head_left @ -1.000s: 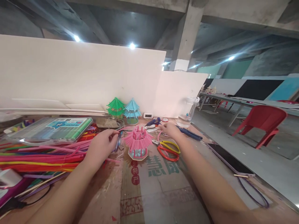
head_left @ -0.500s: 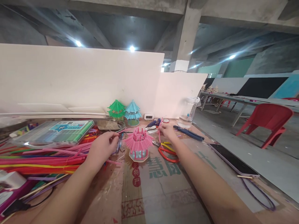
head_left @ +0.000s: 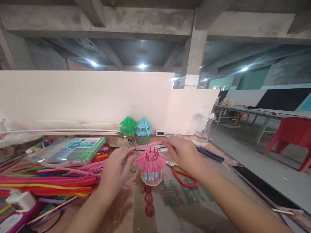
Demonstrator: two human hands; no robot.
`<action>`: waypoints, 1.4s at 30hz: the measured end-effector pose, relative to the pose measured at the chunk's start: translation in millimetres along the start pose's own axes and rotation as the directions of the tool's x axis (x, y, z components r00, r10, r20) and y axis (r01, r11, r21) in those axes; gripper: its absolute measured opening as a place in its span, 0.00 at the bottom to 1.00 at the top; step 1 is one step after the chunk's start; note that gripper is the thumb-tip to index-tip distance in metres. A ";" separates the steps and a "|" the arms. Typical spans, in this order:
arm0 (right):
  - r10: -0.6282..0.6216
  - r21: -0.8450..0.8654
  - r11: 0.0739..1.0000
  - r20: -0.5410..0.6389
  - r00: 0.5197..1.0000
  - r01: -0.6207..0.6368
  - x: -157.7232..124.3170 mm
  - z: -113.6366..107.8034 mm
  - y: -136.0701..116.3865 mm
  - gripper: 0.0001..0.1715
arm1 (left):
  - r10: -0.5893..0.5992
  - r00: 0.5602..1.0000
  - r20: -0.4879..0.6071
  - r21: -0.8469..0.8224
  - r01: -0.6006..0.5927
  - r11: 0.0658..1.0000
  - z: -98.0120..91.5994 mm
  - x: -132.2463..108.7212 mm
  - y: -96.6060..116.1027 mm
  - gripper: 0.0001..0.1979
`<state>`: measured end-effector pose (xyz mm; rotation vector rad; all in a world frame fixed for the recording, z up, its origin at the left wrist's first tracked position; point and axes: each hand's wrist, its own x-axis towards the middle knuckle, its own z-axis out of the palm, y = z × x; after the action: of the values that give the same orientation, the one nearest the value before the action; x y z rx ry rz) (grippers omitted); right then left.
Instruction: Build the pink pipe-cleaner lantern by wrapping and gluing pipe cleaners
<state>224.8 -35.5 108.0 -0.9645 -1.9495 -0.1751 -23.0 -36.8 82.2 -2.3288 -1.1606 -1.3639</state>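
A small model pavilion (head_left: 151, 165) with a pink pipe-cleaner roof stands upright on its pale base in front of me. Pink posts stick up from its top. On its left, my left hand (head_left: 119, 166) pinches one end of a thin pink pipe cleaner (head_left: 155, 143). This strand runs just above and behind the posts, blurred in places. My right hand (head_left: 184, 153) is closed on the strand's other end, fingertips partly blurred. Beneath the right hand lie red-handled pliers (head_left: 185, 178), apart from it.
Loose pipe cleaners (head_left: 53, 179) and a case of markers (head_left: 73, 152) fill the left side. Green (head_left: 127, 125) and blue models (head_left: 144, 129) stand behind. A water jug (head_left: 202, 131), blue-handled tool (head_left: 210, 153) and phone (head_left: 264, 187) are on the right.
My right hand has moved inward toward the pavilion, and the pink strand now spans between my hands over its top. The camera has tilted up, shifting the scene lower.
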 end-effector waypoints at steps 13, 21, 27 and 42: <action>-0.146 -0.216 0.959 0.180 0.973 0.184 -21.8 15.9 -16.3 0.13 | 0.240 0.971 -0.014 0.029 -0.240 0.970 14.3 -9.3 7.7 0.14; -0.266 -0.205 0.906 0.404 0.875 0.370 -19.6 6.9 -17.9 0.12 | 0.202 0.979 -0.028 0.052 -0.200 0.978 13.0 -7.9 3.7 0.15; -0.175 -0.211 0.947 0.289 0.941 0.241 -20.4 8.0 -21.4 0.12 | 0.279 0.959 -0.045 0.015 -0.279 0.960 17.3 -11.3 15.9 0.11; -0.139 -0.181 0.946 0.526 0.839 0.270 -18.1 1.2 -26.9 0.13 | 0.228 0.971 0.074 0.040 -0.231 0.972 16.1 -10.4 11.7 0.13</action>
<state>210.3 -63.3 99.8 -1.0313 -2.5741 -0.3212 -7.0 -41.7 67.3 -2.4041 -0.8959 -1.1713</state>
